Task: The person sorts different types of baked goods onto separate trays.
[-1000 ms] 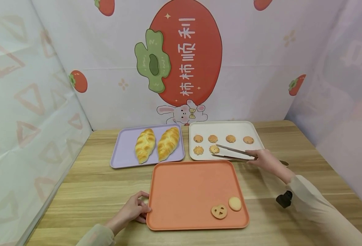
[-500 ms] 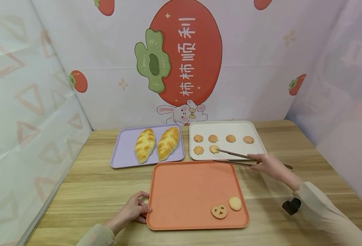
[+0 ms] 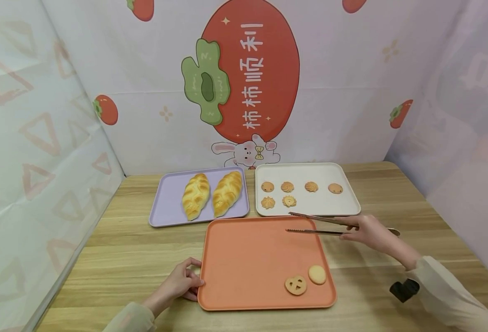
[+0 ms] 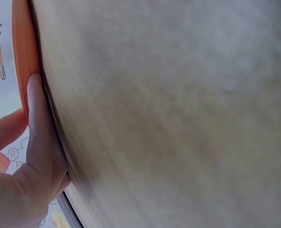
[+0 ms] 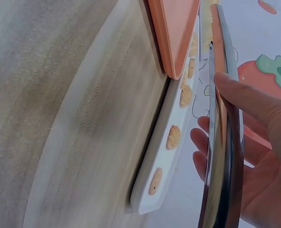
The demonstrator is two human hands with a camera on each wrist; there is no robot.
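My right hand (image 3: 367, 230) holds metal tongs (image 3: 316, 218), thumb on one arm and fingers on the other. The tongs' serrated tips stand apart with nothing between them, over the far right part of an orange tray (image 3: 244, 258). In the right wrist view, the thumb lies along the tongs (image 5: 231, 142). My left hand (image 3: 180, 280) grips the orange tray's left edge; the left wrist view shows the digits against its rim (image 4: 26, 52). Near the orange tray's front right corner lie a pretzel-shaped cookie (image 3: 296, 286) and a plain round cookie (image 3: 317, 275).
Behind stands a white tray (image 3: 322, 205) with several cookies, among them a flower-shaped cookie with a hole (image 3: 289, 201) at the front. Left of it, a purple tray (image 3: 167, 203) bears two braided loaves (image 3: 227, 193). A printed cloth backdrop (image 3: 335, 115) rises behind the wooden table (image 3: 144, 249).
My right hand has drawn the tongs back from the front flower-shaped cookie toward me and slightly right, their tips now wider apart. That cookie stays on the white tray. The left hand has not moved.
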